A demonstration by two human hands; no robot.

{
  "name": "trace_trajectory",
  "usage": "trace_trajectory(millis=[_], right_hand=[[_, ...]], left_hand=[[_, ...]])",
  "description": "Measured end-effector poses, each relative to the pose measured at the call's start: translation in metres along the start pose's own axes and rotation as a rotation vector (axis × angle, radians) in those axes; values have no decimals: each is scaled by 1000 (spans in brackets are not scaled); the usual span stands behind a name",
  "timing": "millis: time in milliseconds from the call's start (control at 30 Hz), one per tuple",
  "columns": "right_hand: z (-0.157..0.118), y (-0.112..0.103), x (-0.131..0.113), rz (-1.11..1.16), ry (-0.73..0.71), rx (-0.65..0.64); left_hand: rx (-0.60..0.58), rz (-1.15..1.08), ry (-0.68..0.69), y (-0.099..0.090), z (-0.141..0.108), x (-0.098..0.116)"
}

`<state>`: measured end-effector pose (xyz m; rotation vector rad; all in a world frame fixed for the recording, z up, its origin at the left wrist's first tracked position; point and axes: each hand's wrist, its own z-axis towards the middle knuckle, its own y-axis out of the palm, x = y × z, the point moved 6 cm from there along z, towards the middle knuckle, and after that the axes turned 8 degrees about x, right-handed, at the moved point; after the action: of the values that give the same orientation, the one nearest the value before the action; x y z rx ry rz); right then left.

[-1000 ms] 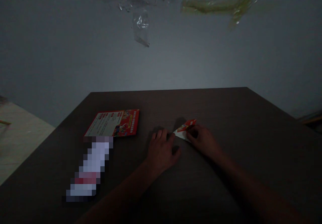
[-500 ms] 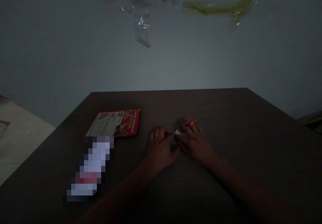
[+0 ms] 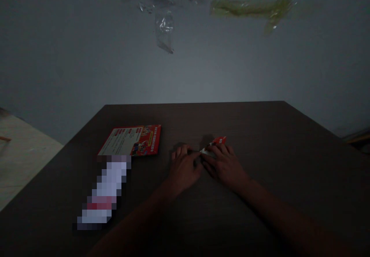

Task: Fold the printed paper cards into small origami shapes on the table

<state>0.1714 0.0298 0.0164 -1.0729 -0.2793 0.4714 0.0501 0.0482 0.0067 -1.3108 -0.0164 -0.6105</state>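
Paper on table, partly under right hand, which pinched it a second ago and now lies flatter. Left hand at its left tip, thumb drawn in. Paper seemingly pressed down; whether either hand grips, cannot tell.

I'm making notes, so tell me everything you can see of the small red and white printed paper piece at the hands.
The small red and white printed paper piece looks thin and folded. A red corner with pale lettering shows at the far right, whitish surface nearer its narrow left end. It lies on the dark brown table. Fingers of the right hand cover much of it; those of the left hand reach its left end. Its full outline is hidden.
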Motion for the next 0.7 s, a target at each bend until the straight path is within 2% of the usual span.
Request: trace_trajectory(millis=[700], right_hand=[[-4, 0, 6, -5, 8, -39]], left_hand=[[18, 13, -7, 4, -1, -4]])
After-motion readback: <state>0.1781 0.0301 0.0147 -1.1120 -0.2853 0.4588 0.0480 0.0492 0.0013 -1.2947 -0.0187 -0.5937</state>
